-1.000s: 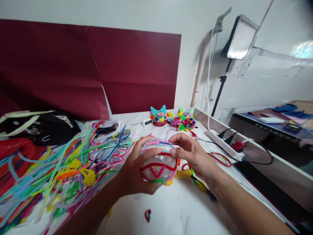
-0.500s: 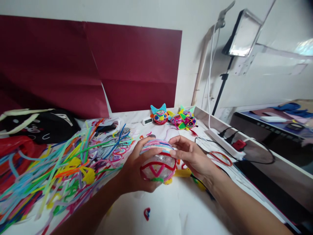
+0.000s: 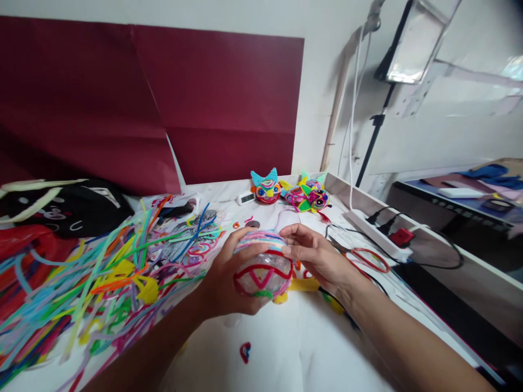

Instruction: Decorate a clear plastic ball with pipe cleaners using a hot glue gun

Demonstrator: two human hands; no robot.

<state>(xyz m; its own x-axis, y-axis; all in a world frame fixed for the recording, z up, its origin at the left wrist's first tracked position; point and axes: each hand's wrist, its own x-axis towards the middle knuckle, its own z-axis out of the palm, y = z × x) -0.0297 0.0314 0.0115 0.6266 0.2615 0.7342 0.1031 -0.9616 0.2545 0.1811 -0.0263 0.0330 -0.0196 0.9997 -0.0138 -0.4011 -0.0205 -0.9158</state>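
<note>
The left hand (image 3: 226,277) clasps a clear, round ball (image 3: 265,267) with multicoloured fuzzy bands; the right hand (image 3: 322,258), fingers parted, touches its right edge.

Bottom centre, below the ball (image 3: 263,275), tabletop (image 3: 281,343) lies open around a red scrap (image 3: 245,353); pipe cleaners (image 3: 110,286) block lower left.
</note>
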